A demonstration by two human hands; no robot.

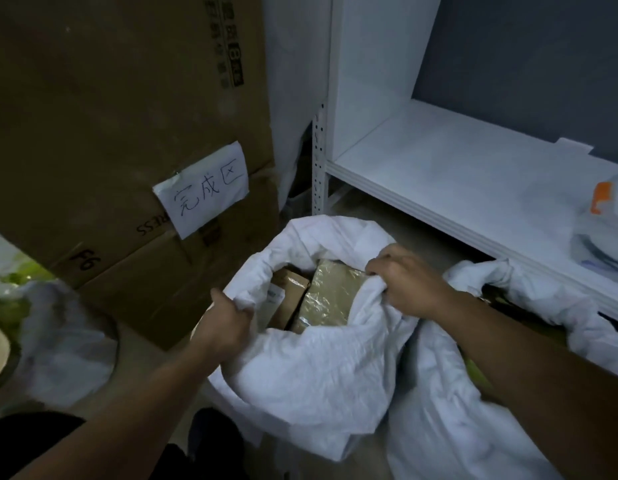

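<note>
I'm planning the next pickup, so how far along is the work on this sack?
Done: the white sack already holds a brown box and a plastic-wrapped parcel. In hand: the left hand and right hand each grip its rim, holding the mouth open. Left: the mouth is not yet closed, and a second sack beside it also looks open, so probably more remains.

view: I have one wide-angle head camera | aim: I look forward and steeply down at the left hand [228, 315] and right hand [409, 278] gripping the white sack [318, 368] | range: close, grip sits just below frame centre, forearms enter from below | edges: cardboard box [110, 116] up-left of the grip, white shelf [456, 174] up-right of it
</note>
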